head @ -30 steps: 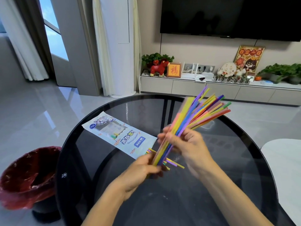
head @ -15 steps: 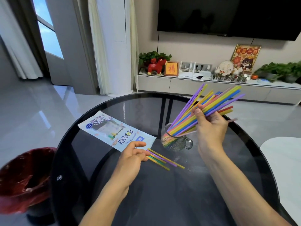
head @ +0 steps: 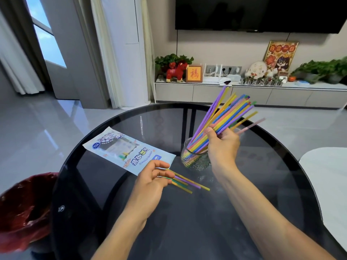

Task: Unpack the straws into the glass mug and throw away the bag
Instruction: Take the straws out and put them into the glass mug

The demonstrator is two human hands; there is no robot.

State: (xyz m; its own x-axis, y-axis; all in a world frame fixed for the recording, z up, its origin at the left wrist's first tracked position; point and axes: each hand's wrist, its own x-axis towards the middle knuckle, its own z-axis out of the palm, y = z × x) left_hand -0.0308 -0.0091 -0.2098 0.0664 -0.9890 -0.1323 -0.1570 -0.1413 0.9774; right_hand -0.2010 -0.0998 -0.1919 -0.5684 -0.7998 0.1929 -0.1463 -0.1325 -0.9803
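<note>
A bundle of coloured straws (head: pixel 228 114) stands slanted in the textured glass mug (head: pixel 194 160) near the table's middle, fanning up to the right. My right hand (head: pixel 222 142) is wrapped around the bundle just above the mug's rim. A few loose straws (head: pixel 187 182) lie flat on the dark glass in front of the mug, and my left hand (head: pixel 152 180) has its fingertips on their left ends. The flat white and blue straw bag (head: pixel 129 150) lies on the table, left of the mug and just beyond my left hand.
The round black glass table (head: pixel 187 222) fills the lower view. A bin with a red liner (head: pixel 24 207) stands on the floor at the lower left. A white seat edge (head: pixel 326 181) shows at the right. A TV cabinet with ornaments runs along the far wall.
My right hand carried the bundle from both hands into the mug and still grips it. My left hand let go and dropped to the loose straws on the table.
</note>
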